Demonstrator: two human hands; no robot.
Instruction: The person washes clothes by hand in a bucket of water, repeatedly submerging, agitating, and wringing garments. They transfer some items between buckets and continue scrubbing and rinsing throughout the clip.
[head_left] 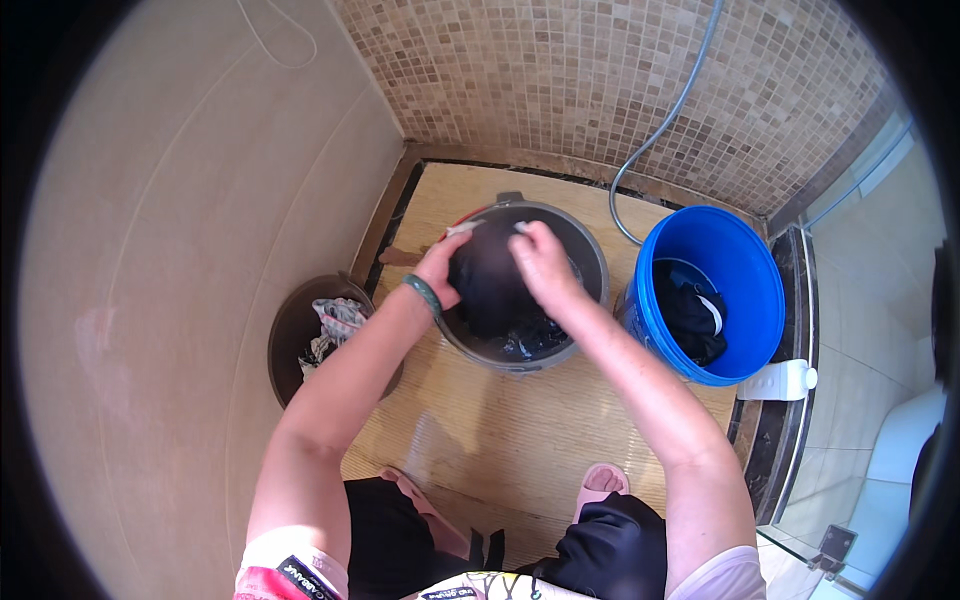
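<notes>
A black wet garment [490, 283] is stretched between my hands above a round grey bucket [600, 268]. My left hand [441, 265], with a green bangle at the wrist, is closed on the garment's left side, where a whitish edge shows. Its right side is gripped by my right hand [546, 262], and a small white bit shows at the fingertips. The cloth is slightly blurred. Below it, dark water [530, 338] glints in the bucket, and I cannot tell what else lies in it.
Left of my left forearm stands a dark brown bucket [285, 335] with light patterned clothes [338, 318]. To the right is a tall blue bucket [750, 290] holding dark clothes [690, 320]. A white bottle [778, 381] lies beside it. A shower hose [655, 135] hangs along the mosaic wall.
</notes>
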